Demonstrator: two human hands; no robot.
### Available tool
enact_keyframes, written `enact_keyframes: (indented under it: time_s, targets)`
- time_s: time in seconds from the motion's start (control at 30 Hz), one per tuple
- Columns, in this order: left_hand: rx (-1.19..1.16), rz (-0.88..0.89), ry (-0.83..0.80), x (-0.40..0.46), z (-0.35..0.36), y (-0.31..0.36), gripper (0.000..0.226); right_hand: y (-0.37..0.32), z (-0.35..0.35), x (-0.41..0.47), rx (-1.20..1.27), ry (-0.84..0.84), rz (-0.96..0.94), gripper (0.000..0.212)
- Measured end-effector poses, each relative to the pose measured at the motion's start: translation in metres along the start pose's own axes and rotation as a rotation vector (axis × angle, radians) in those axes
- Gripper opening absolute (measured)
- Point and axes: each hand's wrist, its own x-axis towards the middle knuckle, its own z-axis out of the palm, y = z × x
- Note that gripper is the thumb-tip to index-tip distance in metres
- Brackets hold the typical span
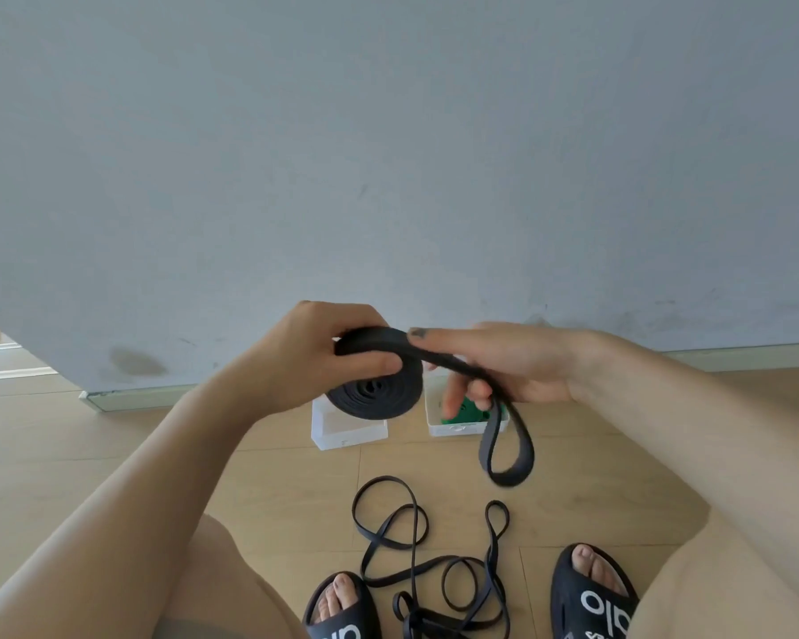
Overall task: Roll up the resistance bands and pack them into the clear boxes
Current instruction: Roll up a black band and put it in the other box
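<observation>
Left hand (337,357) grips one black band coil (374,394); right hand (503,366) pinches its loose tail. Two clear boxes (349,428) mid-frame, one holding green; thin bands (416,560) tangled lower centre between two sandals (596,597).

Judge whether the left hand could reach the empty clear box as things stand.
Probably yes: the left hand hangs just above the empty box with nothing between, but it grips the roll.

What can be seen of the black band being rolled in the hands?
The black band is a flat, matte, rubbery-looking strip, mostly wound into a flat spiral coil. The left hand grips the coil in the air above the wooden floor. A short unrolled tail runs right from the coil's top through the right hand, which pinches it, and hangs below as a loop.
</observation>
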Motion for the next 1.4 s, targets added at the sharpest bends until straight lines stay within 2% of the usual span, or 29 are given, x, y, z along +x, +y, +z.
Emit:
enact_keyframes:
  time_s: [0.07, 0.1, 0.2, 0.37, 0.5, 0.63, 0.7, 0.77, 0.8, 0.87, 0.93, 1.03, 1.13, 1.2, 1.3, 1.4]
  targets:
    - [-0.047, -0.011, 0.027, -0.002, -0.007, -0.004, 0.006, 0.002, -0.01, -0.002, 0.094, 0.1, -0.095, 0.034]
    - [-0.069, -0.014, 0.034, -0.002, -0.007, -0.005, 0.005, 0.003, -0.012, 0.0, 0.133, 0.129, -0.132, 0.034]
    - [-0.145, -0.034, 0.09, 0.002, -0.004, -0.004, 0.006, 0.003, -0.007, 0.003, 0.202, 0.151, -0.168, 0.029]
    - [-0.261, -0.046, 0.152, 0.0, -0.001, -0.003, 0.005, 0.003, 0.002, 0.002, 0.32, -0.005, -0.135, 0.027]
    - [-0.297, -0.03, 0.186, 0.0, 0.0, 0.0, 0.005, 0.002, 0.004, 0.001, 0.336, -0.143, -0.095, 0.051]
    - [-0.333, -0.052, 0.173, -0.001, 0.002, 0.003, 0.006, 0.002, 0.005, 0.002, 0.353, -0.243, -0.122, 0.052]
    - [-0.355, -0.046, 0.152, -0.001, -0.001, 0.002, 0.009, -0.001, 0.006, 0.003, 0.345, -0.178, -0.144, 0.046]
    - [-0.207, -0.018, 0.11, -0.001, 0.0, 0.003, 0.012, -0.001, 0.006, 0.005, 0.248, -0.032, -0.154, 0.043]
    - [-0.084, 0.004, 0.071, 0.0, 0.003, 0.004, 0.013, 0.0, 0.007, 0.006, 0.151, 0.044, -0.152, 0.05]
    - [0.124, 0.052, -0.011, 0.001, 0.012, 0.007, 0.008, 0.004, 0.008, 0.01, -0.042, 0.14, -0.118, 0.076]
    - [0.192, 0.106, -0.037, 0.003, 0.016, 0.007, 0.004, 0.007, 0.01, 0.011, -0.134, 0.18, -0.087, 0.091]
    - [0.121, 0.134, 0.025, 0.005, 0.013, 0.004, 0.011, 0.003, 0.005, 0.007, -0.083, 0.136, -0.086, 0.077]
    - [0.04, 0.127, 0.05, 0.004, 0.015, 0.005, 0.009, -0.001, -0.003, 0.0, 0.092, -0.078, -0.014, 0.058]
    - [-0.014, 0.123, 0.072, 0.004, 0.017, 0.007, 0.012, -0.001, -0.005, -0.003, 0.192, -0.175, 0.029, 0.058]
    - [-0.034, 0.12, 0.085, 0.005, 0.013, 0.008, 0.015, 0.0, -0.003, 0.0, 0.259, -0.145, 0.002, 0.046]
    - [0.105, 0.093, -0.013, 0.004, 0.015, 0.009, 0.014, 0.0, 0.009, 0.003, 0.109, -0.009, -0.029, 0.044]
